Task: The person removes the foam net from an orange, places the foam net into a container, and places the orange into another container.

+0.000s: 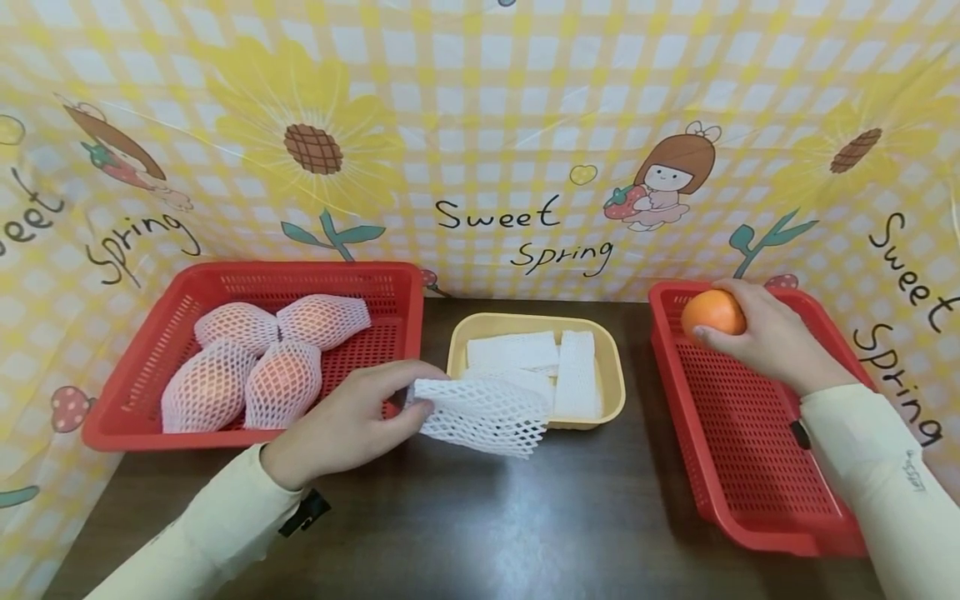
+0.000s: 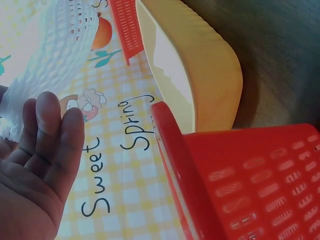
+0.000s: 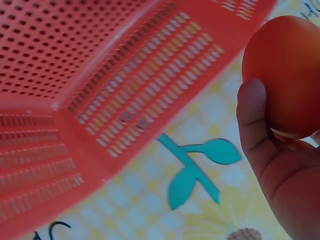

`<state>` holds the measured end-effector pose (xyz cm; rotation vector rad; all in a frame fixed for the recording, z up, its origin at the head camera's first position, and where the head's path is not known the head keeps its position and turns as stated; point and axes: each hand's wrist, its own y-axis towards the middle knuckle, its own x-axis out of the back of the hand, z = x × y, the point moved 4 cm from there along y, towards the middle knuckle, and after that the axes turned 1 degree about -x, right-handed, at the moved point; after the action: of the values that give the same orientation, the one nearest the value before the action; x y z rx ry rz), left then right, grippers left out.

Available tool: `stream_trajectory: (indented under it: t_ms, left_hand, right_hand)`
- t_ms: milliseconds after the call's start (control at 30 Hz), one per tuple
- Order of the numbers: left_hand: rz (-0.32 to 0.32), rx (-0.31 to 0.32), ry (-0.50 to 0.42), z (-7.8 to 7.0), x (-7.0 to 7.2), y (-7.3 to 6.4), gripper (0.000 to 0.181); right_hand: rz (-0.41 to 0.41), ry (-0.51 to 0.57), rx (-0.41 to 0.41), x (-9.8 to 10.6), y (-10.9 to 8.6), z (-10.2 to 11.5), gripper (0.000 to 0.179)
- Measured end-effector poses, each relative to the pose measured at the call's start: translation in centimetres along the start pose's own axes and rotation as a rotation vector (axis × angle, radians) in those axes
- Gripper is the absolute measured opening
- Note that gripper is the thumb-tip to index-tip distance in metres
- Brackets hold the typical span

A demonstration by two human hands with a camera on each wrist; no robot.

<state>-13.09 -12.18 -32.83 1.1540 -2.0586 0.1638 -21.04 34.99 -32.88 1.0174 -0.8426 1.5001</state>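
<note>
Pale sleeves [image 1: 202, 525] lie nearest, reaching in from either side below the yellow tub [image 1: 611, 367], which serves as the landmark here. The left hand [image 1: 360, 425], at the tub's near left corner, has its thumb and fingers drawn together on one end of a white foam net [image 1: 480, 417]. Gripping only that end seems meant to leave the rest loose, and the net stretches out rightward across the tub's near edge. The right hand [image 1: 772, 333] is well to the right of the tub, its thumb and fingers parted just as wide as the orange [image 1: 708, 317] they hold. That curved grip probably suits a round, smooth thing that could slip or roll. The orange is raised over the far end of the red basket [image 1: 735, 433] to the right of the tub.

Inside the tub lie flat white nets [image 1: 577, 375], perhaps kept in the middle so either hand can get at them. Left of the tub, another red basket [image 1: 300, 279] holds four netted fruits [image 1: 288, 379], nestled close together, likely so they steady one another. Everything rests on a dark table [image 1: 480, 517], with checked cloth [image 1: 495, 150] rising behind the tub
</note>
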Motion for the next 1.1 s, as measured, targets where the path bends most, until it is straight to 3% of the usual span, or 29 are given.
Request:
stream_trajectory:
  t_ms: [500, 1100]
  left_hand:
    - [0.024, 0.015, 0.017, -0.1, -0.2, 0.2, 0.031]
    - [0.043, 0.001, -0.003, 0.0, -0.7, -0.1, 0.032]
  right_hand:
    - [0.159, -0.016, -0.064, -3.7, 2.3, -5.0, 0.088]
    - [0.189, -0.041, -0.057, -6.8, 3.3, -5.7, 0.085]
